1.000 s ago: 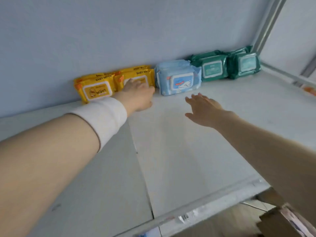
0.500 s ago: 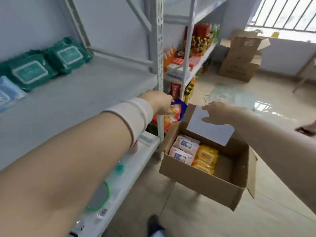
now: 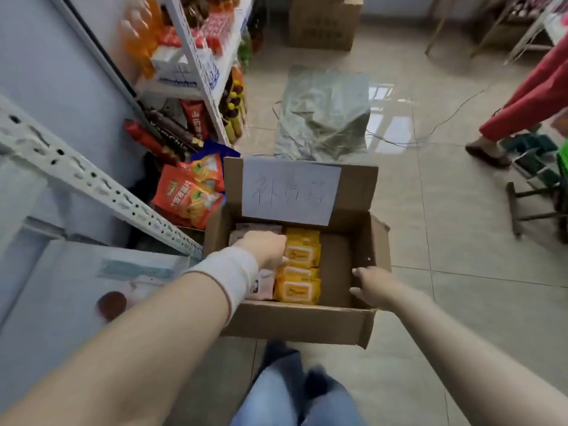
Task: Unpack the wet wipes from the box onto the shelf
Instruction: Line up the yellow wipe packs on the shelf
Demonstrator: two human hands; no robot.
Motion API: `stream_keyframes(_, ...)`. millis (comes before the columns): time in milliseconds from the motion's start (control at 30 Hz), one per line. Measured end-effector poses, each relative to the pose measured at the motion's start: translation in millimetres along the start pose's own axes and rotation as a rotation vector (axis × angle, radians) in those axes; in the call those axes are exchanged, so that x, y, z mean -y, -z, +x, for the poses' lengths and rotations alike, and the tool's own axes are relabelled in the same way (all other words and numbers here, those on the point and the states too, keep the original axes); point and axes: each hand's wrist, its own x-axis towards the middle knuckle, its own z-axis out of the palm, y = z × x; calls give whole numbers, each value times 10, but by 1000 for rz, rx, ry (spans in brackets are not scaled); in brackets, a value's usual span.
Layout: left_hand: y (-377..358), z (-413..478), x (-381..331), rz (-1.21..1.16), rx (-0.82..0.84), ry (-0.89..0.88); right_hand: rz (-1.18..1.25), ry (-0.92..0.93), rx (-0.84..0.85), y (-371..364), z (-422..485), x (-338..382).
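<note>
An open cardboard box [image 3: 295, 324] stands on the floor beside the shelf [image 3: 61, 290]. In its left half lie yellow wet wipe packs [image 3: 302, 256] and pale pink packs [image 3: 261, 284]; its right half is bare. My left hand [image 3: 267, 247], with a white wristband, reaches down onto the packs where pink meets yellow, and its fingertips are hidden. My right hand [image 3: 375, 287] hovers with fingers spread over the box's bare right part, holding nothing. A white paper label [image 3: 290, 192] is stuck on the rear flap.
A perforated shelf post [image 3: 92, 186] slants at left, with orange snack bags [image 3: 187, 195] behind the box. Further off are shelves of bottles [image 3: 184, 56], a plastic sheet [image 3: 322, 118], another carton [image 3: 322, 23] and a person in red trousers [image 3: 528, 96]. My legs [image 3: 292, 395] stand below.
The view swung from the shelf's row of packs down to the box. Both hands left the shelf and dropped into the box, the left onto the packs.
</note>
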Motion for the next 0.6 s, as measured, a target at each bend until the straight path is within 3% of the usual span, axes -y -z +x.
stream_keyframes(133, -533, 614, -130, -78, 79, 2, 130, 31, 137, -471, 484, -203)
stream_keyframes(300, -1092, 1339, -130, -150, 123, 48, 331, 29, 179, -907, 1167, -254)
stream_keyframes(500, -1631, 2599, 59, -155, -9, 61, 561, -25, 284, -1650, 2223, -207)
stream_keyframes(600, -1778, 3129, 116, 8, -26, 69, 701, -89, 336, -1930, 2575, -153)
